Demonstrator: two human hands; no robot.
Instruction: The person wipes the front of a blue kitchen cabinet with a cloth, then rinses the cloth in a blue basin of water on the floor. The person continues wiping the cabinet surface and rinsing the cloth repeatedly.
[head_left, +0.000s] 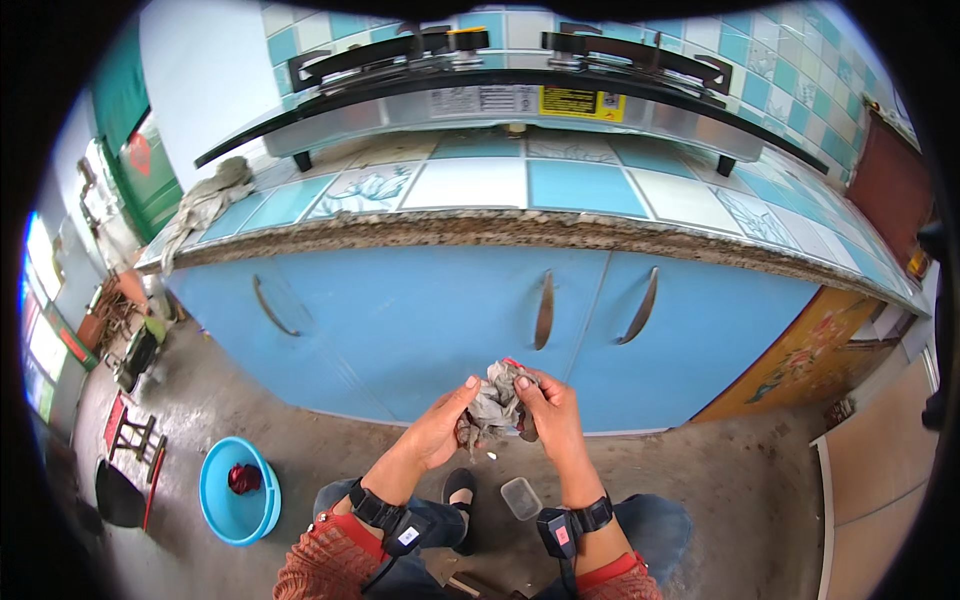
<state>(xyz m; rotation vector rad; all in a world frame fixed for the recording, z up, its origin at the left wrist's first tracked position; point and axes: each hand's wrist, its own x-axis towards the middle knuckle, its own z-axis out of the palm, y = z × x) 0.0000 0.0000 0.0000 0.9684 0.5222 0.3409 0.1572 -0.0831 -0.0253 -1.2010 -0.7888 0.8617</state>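
Both of our hands pinch one crumpled grey cloth rag held between them above the floor: left hand low on its left, right hand gripping its upper right.

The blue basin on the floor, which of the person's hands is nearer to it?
Left. The left hand grips the crumpled grey rag on the side toward the blue basin, which sits lower left. The right hand holds the rag's far side, farther off.
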